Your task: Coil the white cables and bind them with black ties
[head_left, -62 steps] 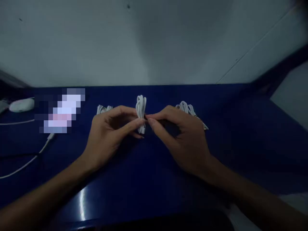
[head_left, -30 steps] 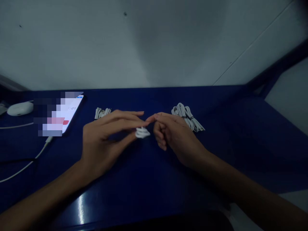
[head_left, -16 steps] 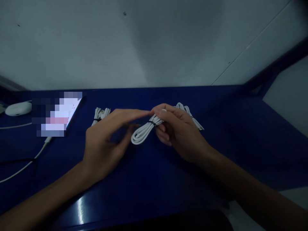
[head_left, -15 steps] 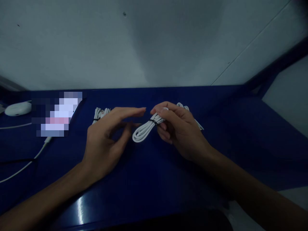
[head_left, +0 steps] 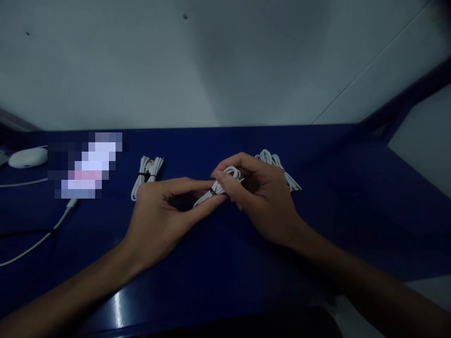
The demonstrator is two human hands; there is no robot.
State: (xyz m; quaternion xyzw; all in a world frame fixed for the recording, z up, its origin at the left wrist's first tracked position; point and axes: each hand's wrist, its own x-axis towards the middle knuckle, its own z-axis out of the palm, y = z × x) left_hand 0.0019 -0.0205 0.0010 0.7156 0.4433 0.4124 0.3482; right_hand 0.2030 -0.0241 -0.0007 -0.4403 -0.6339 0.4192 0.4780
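Holding a coiled white cable bundle (head_left: 215,188) at the centre of the frame, you have both hands closed on it just above the blue table (head_left: 211,263). A thin black tie wraps the bundle near its middle, right where your fingertips meet. Judgement: the bundle is light, soft and springy; the loops will splay if the tie slips, so the banded waist is the best place to take hold, not the loose loop ends. The jacket looks smooth, so probably a little slippery.

Your right hand (head_left: 262,199) comes in from the lower right, wrist low, fingers curled over the upper end of the bundle, thumb and forefinger pinching it. Your left hand (head_left: 164,218) comes from the lower left, palm turned inward, thumb and forefinger stretched toward the centre and nipping the lower end of the coil; the other fingers are tucked below. Neither hand is released.

Outward from there: a second tied cable bundle (head_left: 147,173) lies left of centre, apart from your left hand. More bundled white cables (head_left: 278,165) lie just behind your right hand, partly hidden by it. At the left edge sit a pixelated phone (head_left: 86,166) with a white lead (head_left: 45,234) running toward the lower left, and a white oval case (head_left: 27,157).
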